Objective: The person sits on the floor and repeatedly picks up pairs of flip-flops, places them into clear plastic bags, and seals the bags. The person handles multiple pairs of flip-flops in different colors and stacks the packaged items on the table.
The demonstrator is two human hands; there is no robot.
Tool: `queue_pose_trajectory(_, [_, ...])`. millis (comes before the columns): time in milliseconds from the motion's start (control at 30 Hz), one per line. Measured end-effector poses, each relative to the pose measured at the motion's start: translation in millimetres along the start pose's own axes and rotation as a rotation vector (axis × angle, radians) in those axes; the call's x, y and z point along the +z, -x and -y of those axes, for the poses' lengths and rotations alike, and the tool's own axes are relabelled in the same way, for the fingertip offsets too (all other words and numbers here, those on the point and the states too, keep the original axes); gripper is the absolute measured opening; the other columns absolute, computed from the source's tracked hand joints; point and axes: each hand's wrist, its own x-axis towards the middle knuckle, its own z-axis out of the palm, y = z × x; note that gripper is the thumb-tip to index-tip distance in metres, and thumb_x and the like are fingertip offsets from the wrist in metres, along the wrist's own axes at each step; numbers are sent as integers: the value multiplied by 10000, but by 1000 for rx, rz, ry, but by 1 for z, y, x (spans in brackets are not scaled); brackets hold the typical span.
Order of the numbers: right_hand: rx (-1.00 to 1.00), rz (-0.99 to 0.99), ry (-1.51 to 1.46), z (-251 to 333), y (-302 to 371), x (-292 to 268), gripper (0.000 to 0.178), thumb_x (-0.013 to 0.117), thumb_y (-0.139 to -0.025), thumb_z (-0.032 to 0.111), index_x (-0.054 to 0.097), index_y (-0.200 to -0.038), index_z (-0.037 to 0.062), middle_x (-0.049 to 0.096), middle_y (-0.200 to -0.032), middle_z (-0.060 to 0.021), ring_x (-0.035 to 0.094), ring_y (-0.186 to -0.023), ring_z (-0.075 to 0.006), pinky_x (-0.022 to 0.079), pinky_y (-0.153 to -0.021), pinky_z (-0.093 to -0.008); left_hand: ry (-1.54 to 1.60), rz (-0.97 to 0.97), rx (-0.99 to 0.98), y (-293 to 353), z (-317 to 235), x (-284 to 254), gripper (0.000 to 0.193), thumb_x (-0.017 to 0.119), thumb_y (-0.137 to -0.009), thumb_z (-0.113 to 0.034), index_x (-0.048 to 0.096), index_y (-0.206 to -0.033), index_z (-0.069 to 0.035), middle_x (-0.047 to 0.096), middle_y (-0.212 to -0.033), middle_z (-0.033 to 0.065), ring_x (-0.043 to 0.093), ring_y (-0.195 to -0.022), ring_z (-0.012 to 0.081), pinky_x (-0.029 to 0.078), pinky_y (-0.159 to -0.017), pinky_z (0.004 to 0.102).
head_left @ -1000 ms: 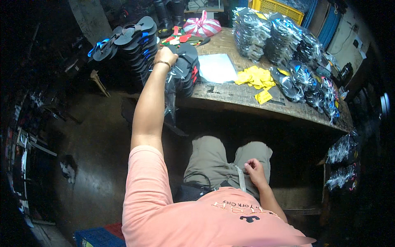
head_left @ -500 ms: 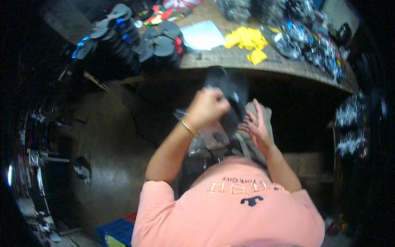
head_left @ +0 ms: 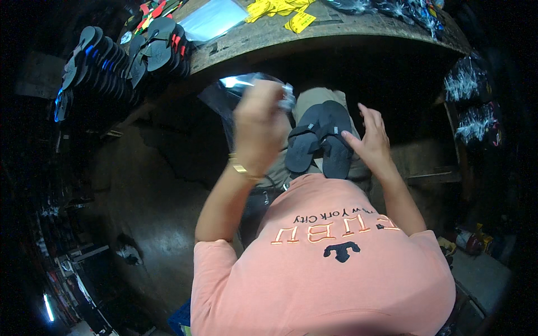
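Observation:
A pair of black flip-flops [head_left: 336, 115] lies side by side on my lap, straps up, across the khaki trousers [head_left: 314, 98]. My right hand [head_left: 371, 140] is open beside the right flip-flop, with the thumb close to its strap and the other fingers spread. Left of the pair, my left hand [head_left: 259, 126] is raised in a closed grip, smeared by motion. A clear plastic bag [head_left: 218, 101] shows around and behind that hand and catches the light. The fingertips on the bag are hidden.
A wooden table [head_left: 358, 47] curves across ahead. On it are a stack of clear sheets [head_left: 213, 21], yellow tags [head_left: 302, 21] and bagged goods [head_left: 412, 11]. Rows of dark flip-flops [head_left: 159, 50] stand at the left. More wrapped bundles [head_left: 465, 78] hang at the right.
The flip-flops have come down from in front of my hands onto my lap. My left hand has moved left with the plastic bag. My right hand stays open at the right.

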Motion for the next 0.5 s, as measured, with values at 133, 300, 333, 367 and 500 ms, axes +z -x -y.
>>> queue_pose_trajectory(133, [-532,7,-268,17,-3,1,656,759,-765,12,586,-1398,51,605,-1230,-174,615,-1101,-336,524,-974,-418,343,200,-45,32,-51,72,293,717,-850,-4,607,-1121,-32,624,-969,181,668,-820,390,560,-708,461])
queue_pose_trajectory(300, [-294,-333,-111,-17,-6,18,194,673,-813,-38,608,-973,52,626,-911,-138,655,-854,-364,536,-733,-455,-39,403,-7,73,-13,88,208,678,-859,-68,577,-1041,-72,659,-978,169,697,-765,404,568,-655,512])
queue_pose_trajectory(333, [-327,-328,-42,-23,-8,19,193,674,-820,-32,608,-981,52,630,-916,-139,660,-833,-367,538,-715,-454,-141,422,-39,70,5,88,167,673,-849,-66,590,-994,-81,676,-937,153,709,-769,388,570,-644,505])
queue_pose_trajectory(367, [-318,-322,23,-27,-14,19,191,674,-827,-26,607,-988,52,634,-922,-141,665,-813,-370,540,-696,-453,-226,399,-71,63,21,89,126,662,-850,-56,597,-956,-76,678,-909,153,709,-776,380,567,-652,497])
queue_pose_trajectory(500, [-14,-413,-120,-17,-65,7,111,640,-973,58,610,-1079,50,717,-970,-143,712,-775,-294,555,-639,-411,-176,225,-576,1,54,91,140,685,-826,-45,603,-939,-47,685,-942,192,685,-748,419,546,-652,516])
